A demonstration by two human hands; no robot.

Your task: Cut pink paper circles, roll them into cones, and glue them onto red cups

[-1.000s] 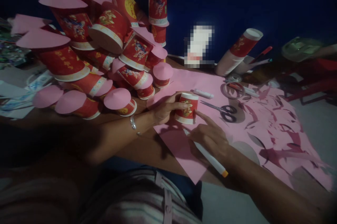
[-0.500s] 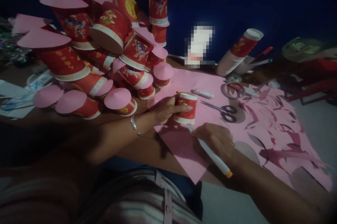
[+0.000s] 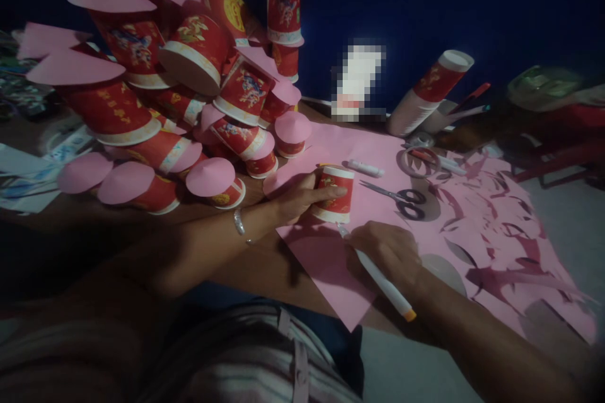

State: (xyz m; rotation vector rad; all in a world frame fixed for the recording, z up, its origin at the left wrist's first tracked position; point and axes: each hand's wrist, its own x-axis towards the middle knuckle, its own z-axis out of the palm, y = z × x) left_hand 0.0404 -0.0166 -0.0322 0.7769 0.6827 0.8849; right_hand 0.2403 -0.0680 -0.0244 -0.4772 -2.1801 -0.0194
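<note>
I am seeing a pile of red cups filling the left side, most wearing pink paper cones, so I am judging much to be done. The pink sheet is spreading to the right, carrying cut scraps. A tilted stack of cups is leaning behind it, showing no cone, so I am judging more to be remaining. The left hand is gripping one coneless cup nearly upright over the sheet, thumb across its front. The right hand is pinching a white pen, its tip pointing at the cup's lower rim; I am not managing to tell whether they are touching.
</note>
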